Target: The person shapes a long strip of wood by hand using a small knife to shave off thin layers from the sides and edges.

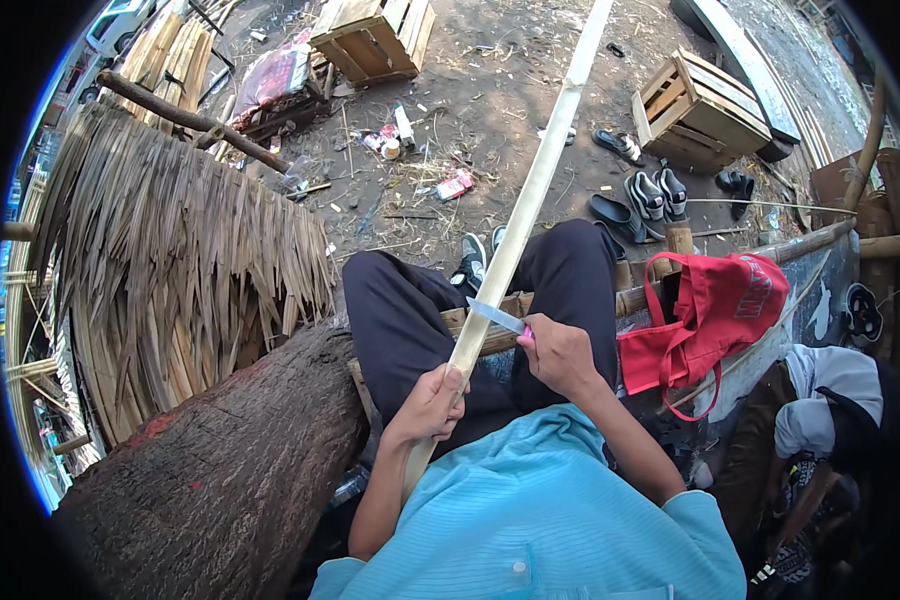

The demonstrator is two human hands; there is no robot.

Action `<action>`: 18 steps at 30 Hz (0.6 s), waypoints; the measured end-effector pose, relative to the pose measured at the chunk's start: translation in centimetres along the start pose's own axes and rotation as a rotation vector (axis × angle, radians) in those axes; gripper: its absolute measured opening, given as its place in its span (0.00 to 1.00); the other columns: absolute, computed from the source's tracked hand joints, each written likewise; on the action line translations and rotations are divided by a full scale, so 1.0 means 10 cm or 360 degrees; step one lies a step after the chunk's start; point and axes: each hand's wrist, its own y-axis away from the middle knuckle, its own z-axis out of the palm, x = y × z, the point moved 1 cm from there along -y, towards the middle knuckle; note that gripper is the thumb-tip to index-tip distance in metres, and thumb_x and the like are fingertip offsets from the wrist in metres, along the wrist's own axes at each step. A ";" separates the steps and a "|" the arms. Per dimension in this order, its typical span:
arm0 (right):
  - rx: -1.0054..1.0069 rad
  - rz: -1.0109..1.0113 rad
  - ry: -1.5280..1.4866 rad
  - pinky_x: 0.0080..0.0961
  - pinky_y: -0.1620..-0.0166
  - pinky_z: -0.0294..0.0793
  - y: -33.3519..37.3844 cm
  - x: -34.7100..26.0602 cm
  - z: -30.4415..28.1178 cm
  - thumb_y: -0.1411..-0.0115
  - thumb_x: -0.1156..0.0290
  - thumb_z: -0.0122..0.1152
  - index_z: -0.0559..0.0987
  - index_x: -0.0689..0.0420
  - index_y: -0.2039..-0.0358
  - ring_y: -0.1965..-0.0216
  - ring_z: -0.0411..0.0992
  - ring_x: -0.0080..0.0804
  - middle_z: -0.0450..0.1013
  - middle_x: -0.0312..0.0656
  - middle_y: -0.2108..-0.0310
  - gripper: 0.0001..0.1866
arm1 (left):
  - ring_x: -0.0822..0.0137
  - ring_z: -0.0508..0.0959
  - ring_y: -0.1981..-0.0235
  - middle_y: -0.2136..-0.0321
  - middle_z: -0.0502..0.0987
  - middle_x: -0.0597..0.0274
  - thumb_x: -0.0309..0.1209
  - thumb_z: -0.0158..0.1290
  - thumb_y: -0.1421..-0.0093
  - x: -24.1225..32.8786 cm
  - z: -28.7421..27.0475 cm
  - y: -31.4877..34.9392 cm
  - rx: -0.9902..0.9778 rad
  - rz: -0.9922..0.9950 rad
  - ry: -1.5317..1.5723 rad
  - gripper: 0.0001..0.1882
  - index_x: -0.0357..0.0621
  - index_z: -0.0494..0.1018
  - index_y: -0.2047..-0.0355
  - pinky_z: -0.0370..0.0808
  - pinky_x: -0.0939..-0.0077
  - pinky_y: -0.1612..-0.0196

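Observation:
A long pale bamboo strip (523,213) slants from my lap up and away past the top of the view. My left hand (428,408) is closed around its near part, close to my belly. In my right hand (560,354) is a knife (497,315) with a pink handle, mostly covered by my fingers. The knife's blade lies across the strip, a little beyond my left hand, and touches or nearly touches it. The strip's near end is hidden by my left forearm and shirt.
A red tote bag (715,325) rests on the bamboo bench to my right, with a bent-over person (835,410) beyond. Left are a thick log (220,470) and palm thatch (170,230). Shoes (655,195), wooden crates (705,110) and litter lie ahead.

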 end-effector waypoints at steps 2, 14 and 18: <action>-0.0052 -0.0101 -0.0052 0.34 0.77 0.68 0.06 -0.17 0.09 0.41 0.59 0.53 0.70 0.56 0.71 0.79 0.72 0.39 0.69 0.42 0.80 0.13 | 0.82 0.53 0.93 0.88 0.56 0.71 0.53 0.36 0.35 -0.01 0.02 0.03 -0.0023 0.0000 0.0031 0.23 0.43 0.61 0.66 0.52 0.84 0.93; -0.0339 -0.0388 -0.0022 0.32 0.78 0.68 0.03 -0.22 0.22 0.41 0.60 0.53 0.68 0.55 0.73 0.80 0.71 0.39 0.69 0.40 0.80 0.12 | 0.82 0.54 0.94 0.87 0.57 0.72 0.50 0.36 0.34 -0.21 0.01 0.07 -0.0054 0.0031 0.0099 0.20 0.44 0.60 0.67 0.53 0.84 0.92; -0.0082 -0.0259 0.0132 0.32 0.78 0.69 -0.16 0.08 0.13 0.42 0.61 0.53 0.69 0.55 0.72 0.80 0.71 0.39 0.69 0.41 0.80 0.11 | 0.83 0.54 0.94 0.87 0.57 0.72 0.51 0.37 0.34 -0.25 -0.02 0.07 -0.0038 0.0079 0.0111 0.21 0.44 0.60 0.68 0.53 0.84 0.92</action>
